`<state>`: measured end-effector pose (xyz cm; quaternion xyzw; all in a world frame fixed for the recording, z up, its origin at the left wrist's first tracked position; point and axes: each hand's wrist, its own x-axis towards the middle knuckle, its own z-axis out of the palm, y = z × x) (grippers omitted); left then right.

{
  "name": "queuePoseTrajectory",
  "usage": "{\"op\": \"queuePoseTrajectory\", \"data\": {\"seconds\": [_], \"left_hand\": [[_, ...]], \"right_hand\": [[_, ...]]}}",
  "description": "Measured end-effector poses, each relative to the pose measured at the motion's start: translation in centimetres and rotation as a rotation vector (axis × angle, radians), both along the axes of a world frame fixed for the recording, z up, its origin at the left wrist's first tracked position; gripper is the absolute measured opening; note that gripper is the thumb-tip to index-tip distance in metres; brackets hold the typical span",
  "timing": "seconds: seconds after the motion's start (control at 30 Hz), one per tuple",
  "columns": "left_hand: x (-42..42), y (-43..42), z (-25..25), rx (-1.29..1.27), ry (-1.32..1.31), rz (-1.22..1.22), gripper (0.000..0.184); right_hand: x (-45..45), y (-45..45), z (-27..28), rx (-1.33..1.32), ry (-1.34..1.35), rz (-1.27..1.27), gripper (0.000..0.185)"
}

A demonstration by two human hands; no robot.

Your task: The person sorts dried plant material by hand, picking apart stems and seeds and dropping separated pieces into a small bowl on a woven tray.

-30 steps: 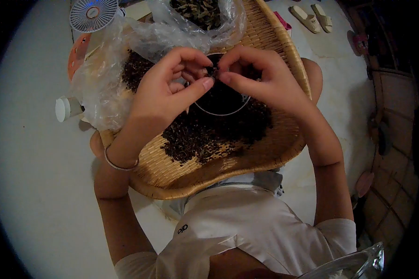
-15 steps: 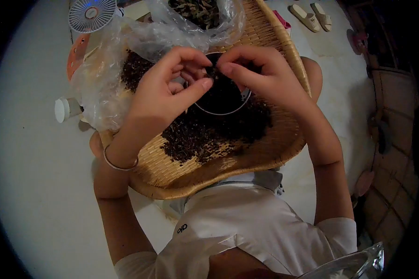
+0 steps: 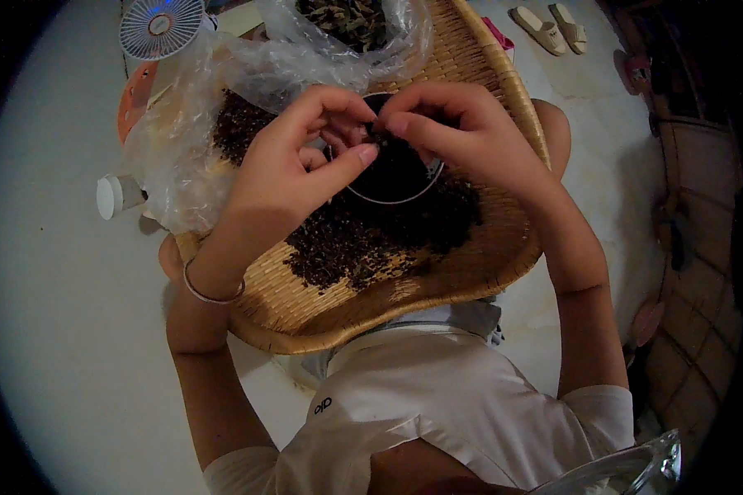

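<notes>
My left hand (image 3: 301, 161) and my right hand (image 3: 462, 128) meet over a round, thin-rimmed bowl (image 3: 392, 200) with dark crumbly bits inside. Thumb and fingers of each hand are pinched together, with a small dark scrap between or just below the fingertips, too small to name. Under the bowl lies a woven basket tray (image 3: 276, 318), resting across the lap. Loose dark dried bits (image 3: 347, 247) are spread on the tray in front of the bowl, and another dark heap (image 3: 239, 124) lies to its left, partly behind my left hand.
At the tray's far side, a clear plastic bag (image 3: 388, 58) holds dried brown leafy pieces (image 3: 347, 21). Its crumpled plastic reaches down the left side. Beyond are a small white fan (image 3: 161, 25), a white-lidded container (image 3: 117, 196) and a pair of slippers (image 3: 541, 31).
Both hands keep nearly the same place over the bowl. Their fingertips have shifted slightly, and the right fingers have moved a little to the left.
</notes>
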<state>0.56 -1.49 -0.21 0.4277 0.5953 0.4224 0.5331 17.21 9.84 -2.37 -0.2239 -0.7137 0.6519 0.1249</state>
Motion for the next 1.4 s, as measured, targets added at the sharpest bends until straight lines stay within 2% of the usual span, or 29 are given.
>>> {"op": "queuePoseTrajectory", "data": {"seconds": [0.3,0.43,0.53,0.6,0.7,1.0,1.2,1.27,1.4], "left_hand": [[0.1,0.0,-0.1,0.011,0.005,0.0,0.025],[0.1,-0.1,-0.3,0.044,0.015,0.0,0.027],[0.1,-0.1,-0.3,0.051,0.011,0.007,0.03],[0.0,-0.2,-0.4,0.042,0.002,0.013,0.032],[0.0,-0.2,-0.7,0.088,0.037,0.009,0.035],[-0.4,-0.2,-0.7,0.004,0.031,-0.05,0.042],[-0.7,-0.1,-0.6,-0.018,0.019,-0.094,0.042],[-0.9,0.1,-0.1,-0.118,-0.083,-0.102,0.038],[-1.1,0.2,-0.2,-0.128,-0.146,-0.132,0.039]], "right_hand": [[0.1,0.1,0.6,-0.115,-0.032,0.025,0.02],[0.2,0.1,0.4,-0.084,-0.061,-0.012,0.02],[0.1,-0.1,-0.2,0.041,0.027,-0.046,0.018],[0.1,0.1,-0.6,0.312,0.132,-0.02,0.018],[0.2,0.0,0.2,0.305,0.042,0.044,0.018],[0.1,0.0,0.1,0.453,0.107,0.089,0.018],[0.1,0.1,0.0,0.418,0.112,0.104,0.016],[0.1,0.0,0.0,0.385,0.109,0.109,0.016],[0.3,0.0,0.3,0.332,0.071,0.132,0.015]]}}
